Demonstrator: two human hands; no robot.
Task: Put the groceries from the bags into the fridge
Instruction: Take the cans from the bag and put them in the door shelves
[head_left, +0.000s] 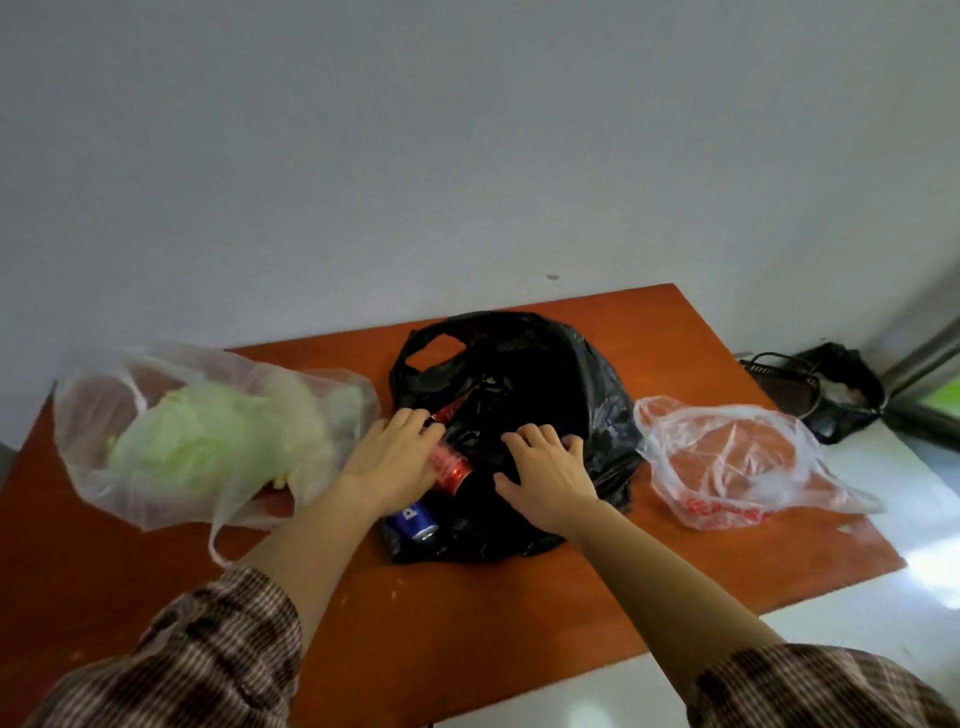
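Red can (451, 466) lies in the open mouth of the black bag (535, 364) at the middle of the desk (467, 623), just behind a blue can (415, 522). The left hand (395, 457) curls over the red can, and the right hand (545, 478) digs bent fingers into the black plastic beside it. The right should pin the bag flat so the can slides out cleanly without rolling the blue one toward the near edge.

On the orange-brown table (467, 623) a black bag (545, 364) lies in the middle, with a red can (452, 462) and a blue can (415, 519) at its near left side. The left hand (392, 462) curls over the red can, and the right hand (545, 473) presses bent fingers on the black plastic. A clear bag (104, 467) at the left holds a pale green cabbage (197, 441); a thin bag with red print (727, 467) lies at the right.
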